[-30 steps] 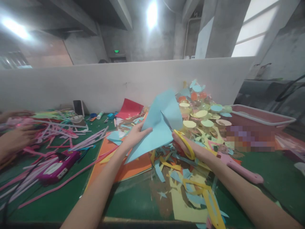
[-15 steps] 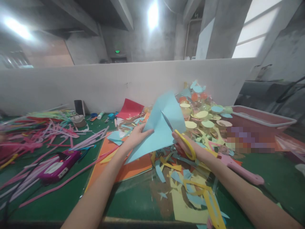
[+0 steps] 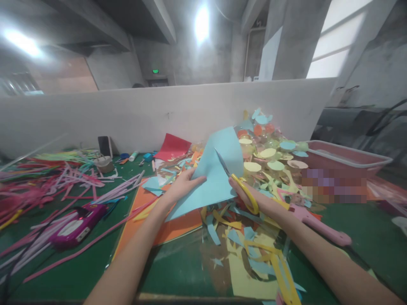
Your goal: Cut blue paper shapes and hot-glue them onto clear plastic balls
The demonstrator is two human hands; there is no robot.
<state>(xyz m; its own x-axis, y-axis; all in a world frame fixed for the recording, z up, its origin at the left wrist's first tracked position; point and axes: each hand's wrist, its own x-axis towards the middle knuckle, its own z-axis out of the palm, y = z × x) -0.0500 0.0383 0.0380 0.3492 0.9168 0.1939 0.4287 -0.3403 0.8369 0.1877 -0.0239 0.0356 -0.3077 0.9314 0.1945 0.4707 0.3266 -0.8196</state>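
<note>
A light blue sheet of paper (image 3: pixel 216 169) is held up at the middle of the table. My left hand (image 3: pixel 185 185) grips its left side, thumb on the near face and the other fingers mostly hidden behind. In my right hand (image 3: pixel 243 191) are yellow-handled scissors (image 3: pixel 252 199), their blades pointing up and left in front of the sheet. The blades look close together; whether they touch the paper I cannot tell. Orange sheets (image 3: pixel 178 231) lie under the blue one, and blue and yellow paper scraps (image 3: pixel 233 223) are strewn below my right hand.
Paper-topped clear pieces (image 3: pixel 269 153) are heaped at the back right, near a pink bin (image 3: pixel 349 159). A pink glue gun (image 3: pixel 321 224) lies beside my right forearm. On the left are pipe cleaners (image 3: pixel 73 182) and a purple device (image 3: pixel 79 226). A white partition (image 3: pixel 127 112) stands behind.
The blue sheet's upper part has settled slightly and looks less blurred. Both hands keep their hold, with the scissors in nearly the same place. The view has shifted slightly.
</note>
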